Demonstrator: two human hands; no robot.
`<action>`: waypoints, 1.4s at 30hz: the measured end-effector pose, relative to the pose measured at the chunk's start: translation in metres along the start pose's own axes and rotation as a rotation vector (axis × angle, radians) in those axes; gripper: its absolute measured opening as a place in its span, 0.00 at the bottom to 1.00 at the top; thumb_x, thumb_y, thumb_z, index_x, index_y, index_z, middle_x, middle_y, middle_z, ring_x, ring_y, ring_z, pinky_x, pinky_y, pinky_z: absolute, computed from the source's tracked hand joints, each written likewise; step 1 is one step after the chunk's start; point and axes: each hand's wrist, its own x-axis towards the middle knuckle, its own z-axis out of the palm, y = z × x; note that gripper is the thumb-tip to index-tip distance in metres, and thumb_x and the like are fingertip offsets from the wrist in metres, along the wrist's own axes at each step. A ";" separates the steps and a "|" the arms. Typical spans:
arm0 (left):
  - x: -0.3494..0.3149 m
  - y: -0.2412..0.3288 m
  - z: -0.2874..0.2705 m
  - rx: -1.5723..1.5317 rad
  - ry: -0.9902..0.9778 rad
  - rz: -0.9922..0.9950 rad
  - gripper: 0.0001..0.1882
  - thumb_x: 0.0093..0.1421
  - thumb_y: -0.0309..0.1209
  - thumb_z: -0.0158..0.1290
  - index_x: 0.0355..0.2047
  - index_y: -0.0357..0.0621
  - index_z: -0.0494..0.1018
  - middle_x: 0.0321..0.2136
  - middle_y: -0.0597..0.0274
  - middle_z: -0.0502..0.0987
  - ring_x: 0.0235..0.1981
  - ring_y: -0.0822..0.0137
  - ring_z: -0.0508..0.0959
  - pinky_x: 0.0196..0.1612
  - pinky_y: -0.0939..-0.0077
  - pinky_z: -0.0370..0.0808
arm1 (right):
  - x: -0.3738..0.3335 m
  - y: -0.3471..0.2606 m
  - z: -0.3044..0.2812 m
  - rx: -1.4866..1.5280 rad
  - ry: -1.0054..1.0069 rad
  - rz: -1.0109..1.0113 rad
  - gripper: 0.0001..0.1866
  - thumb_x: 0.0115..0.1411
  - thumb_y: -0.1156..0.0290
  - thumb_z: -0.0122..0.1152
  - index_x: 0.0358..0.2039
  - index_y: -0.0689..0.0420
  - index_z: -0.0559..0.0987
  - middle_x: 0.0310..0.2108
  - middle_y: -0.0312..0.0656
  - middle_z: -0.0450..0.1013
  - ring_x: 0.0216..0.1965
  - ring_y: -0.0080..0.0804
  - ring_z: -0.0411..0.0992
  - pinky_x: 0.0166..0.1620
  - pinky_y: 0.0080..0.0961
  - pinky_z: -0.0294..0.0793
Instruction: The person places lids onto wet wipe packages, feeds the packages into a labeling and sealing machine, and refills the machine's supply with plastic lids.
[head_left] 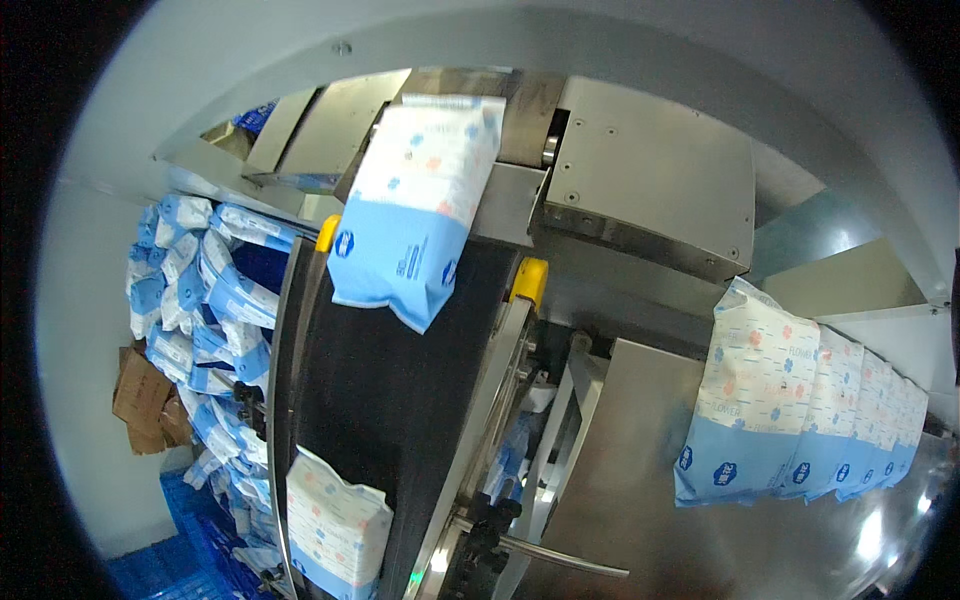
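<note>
Neither my left hand nor my right hand is in view. A soft white and blue package (420, 200) with small flower prints lies across the far end of a black conveyor belt (400, 400), partly over the metal plate behind it. A second package (338, 525) of the same kind rests on the belt's near left part. On the steel table (625, 450) to the right, several matching packages (755, 395) stand upright in a row, leaning one against another.
A large heap of similar packages (215, 290) lies left of the conveyor, beside brown cardboard (145, 395) and blue crates (185, 510). Yellow end caps (529, 281) flank the belt. A metal machine housing (655, 180) stands behind; a curved rod (565, 556) juts over the table.
</note>
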 end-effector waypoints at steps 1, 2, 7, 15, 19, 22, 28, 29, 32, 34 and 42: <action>0.001 0.003 -0.003 0.054 0.010 0.050 0.15 0.51 0.29 0.58 0.40 0.44 0.70 0.29 0.58 0.74 0.30 0.70 0.73 0.33 0.77 0.71 | 0.008 -0.003 -0.004 0.022 -0.124 0.107 0.11 0.50 0.71 0.54 0.35 0.57 0.76 0.35 0.41 0.73 0.40 0.41 0.71 0.45 0.36 0.70; 0.004 0.007 -0.005 0.107 0.009 0.102 0.14 0.51 0.28 0.58 0.39 0.44 0.70 0.28 0.58 0.74 0.29 0.70 0.73 0.33 0.77 0.71 | 0.025 -0.012 -0.015 0.038 -0.243 0.218 0.11 0.50 0.72 0.55 0.36 0.57 0.76 0.35 0.41 0.73 0.40 0.41 0.71 0.44 0.36 0.71; 0.006 0.036 -0.019 0.327 0.051 0.423 0.11 0.50 0.25 0.59 0.34 0.41 0.71 0.24 0.60 0.74 0.24 0.71 0.74 0.28 0.77 0.71 | 0.060 -0.031 -0.048 0.083 0.129 0.215 0.14 0.46 0.76 0.59 0.36 0.58 0.76 0.36 0.45 0.74 0.37 0.43 0.72 0.40 0.35 0.72; 0.004 0.049 -0.023 0.156 -0.036 -0.008 0.14 0.50 0.26 0.57 0.38 0.43 0.71 0.34 0.60 0.74 0.34 0.68 0.74 0.37 0.73 0.69 | 0.083 -0.057 -0.050 -0.105 0.328 0.027 0.15 0.47 0.71 0.65 0.38 0.55 0.77 0.39 0.43 0.73 0.40 0.42 0.72 0.43 0.32 0.72; 0.001 0.026 -0.010 0.067 0.033 0.348 0.12 0.56 0.26 0.52 0.41 0.39 0.69 0.32 0.59 0.75 0.31 0.71 0.75 0.36 0.77 0.72 | 0.072 -0.047 -0.036 -0.238 0.209 0.037 0.13 0.48 0.70 0.63 0.37 0.56 0.78 0.39 0.42 0.73 0.40 0.41 0.72 0.43 0.32 0.71; -0.056 0.057 -0.013 0.040 0.052 0.359 0.11 0.56 0.24 0.52 0.41 0.38 0.69 0.31 0.60 0.75 0.31 0.71 0.75 0.36 0.79 0.71 | 0.058 -0.078 -0.022 -0.222 0.214 -0.005 0.12 0.50 0.70 0.62 0.36 0.56 0.78 0.38 0.42 0.73 0.39 0.40 0.71 0.43 0.33 0.71; -0.147 0.009 -0.058 0.041 0.058 0.549 0.13 0.56 0.24 0.52 0.43 0.38 0.68 0.33 0.57 0.75 0.33 0.69 0.77 0.36 0.77 0.73 | 0.038 -0.160 0.023 -0.136 0.014 -0.025 0.09 0.50 0.71 0.61 0.34 0.55 0.78 0.34 0.43 0.73 0.36 0.43 0.70 0.40 0.36 0.70; -0.163 0.001 -0.066 0.011 0.105 0.557 0.14 0.56 0.24 0.52 0.43 0.38 0.67 0.33 0.57 0.75 0.34 0.69 0.77 0.36 0.77 0.73 | 0.039 -0.172 0.033 -0.134 -0.043 -0.048 0.09 0.51 0.71 0.60 0.34 0.54 0.77 0.33 0.43 0.72 0.36 0.44 0.70 0.39 0.38 0.70; -0.195 -0.036 -0.087 -0.102 0.238 0.648 0.17 0.54 0.22 0.54 0.45 0.39 0.66 0.35 0.57 0.75 0.34 0.68 0.77 0.36 0.77 0.74 | 0.038 -0.203 0.073 -0.216 -0.028 -0.173 0.06 0.51 0.72 0.61 0.31 0.54 0.76 0.32 0.40 0.71 0.37 0.43 0.68 0.39 0.36 0.68; -0.214 -0.073 -0.098 -0.223 0.339 0.602 0.16 0.55 0.22 0.54 0.44 0.39 0.66 0.36 0.57 0.74 0.33 0.69 0.77 0.35 0.78 0.74 | 0.042 -0.231 0.100 -0.237 0.027 -0.304 0.07 0.47 0.76 0.64 0.29 0.52 0.77 0.29 0.38 0.70 0.34 0.38 0.67 0.36 0.33 0.67; -0.261 -0.158 -0.121 -0.873 0.229 0.353 0.06 0.57 0.26 0.54 0.32 0.35 0.72 0.27 0.58 0.77 0.28 0.69 0.78 0.33 0.75 0.77 | 0.029 -0.263 0.190 -0.221 -0.025 -0.453 0.08 0.47 0.75 0.65 0.30 0.53 0.77 0.24 0.36 0.67 0.28 0.36 0.66 0.29 0.29 0.65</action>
